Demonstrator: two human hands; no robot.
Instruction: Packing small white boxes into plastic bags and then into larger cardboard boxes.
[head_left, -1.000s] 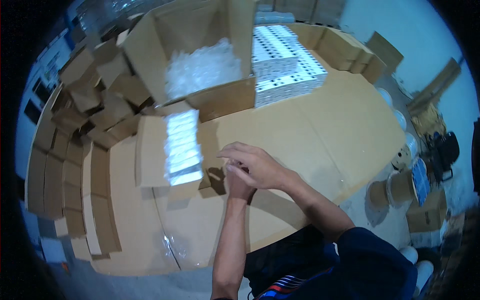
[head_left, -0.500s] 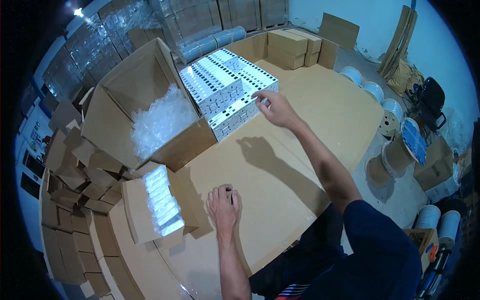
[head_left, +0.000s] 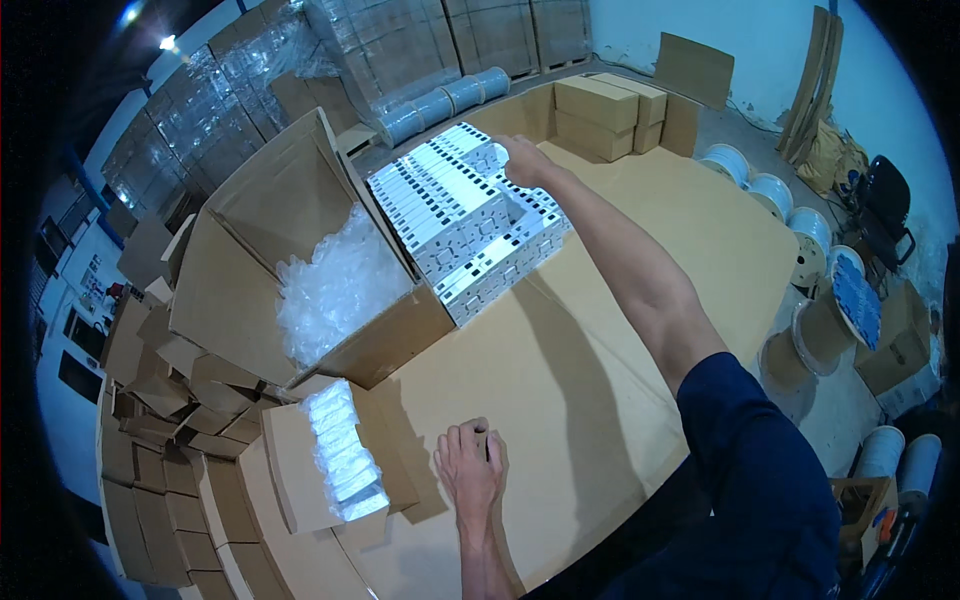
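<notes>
Cardboard table [head_left: 640, 330]: brown sheets cover the whole work surface under both hands.
Right hand [head_left: 524, 160]: stretched far forward, resting on the top of the stack of white parts [head_left: 462, 220]. The fingers curl down over the far edge, but whether they already pinch one piece I cannot tell.
Left hand [head_left: 470, 472]: lies close to the body, fingers together and bent, pressing on a small brown cardboard piece [head_left: 492, 446] that shows just beyond the fingertips.
Small open carton [head_left: 330, 470]: just left of the left hand, filled with white wrapped items.
Large open box [head_left: 300, 270]: left of the right hand, touching the white stack, with clear plastic bags [head_left: 335, 285] inside.
Risk: the stack stands in layers near the box wall; a pull from the far edge with a long arm may, I think, drag the neighbour pieces and make the upper layer slide.
Risk, second: the left hand holds the small piece with little weight, so it may shift.
Hidden: the right fingertips, and most of the piece under the left fingers.
</notes>
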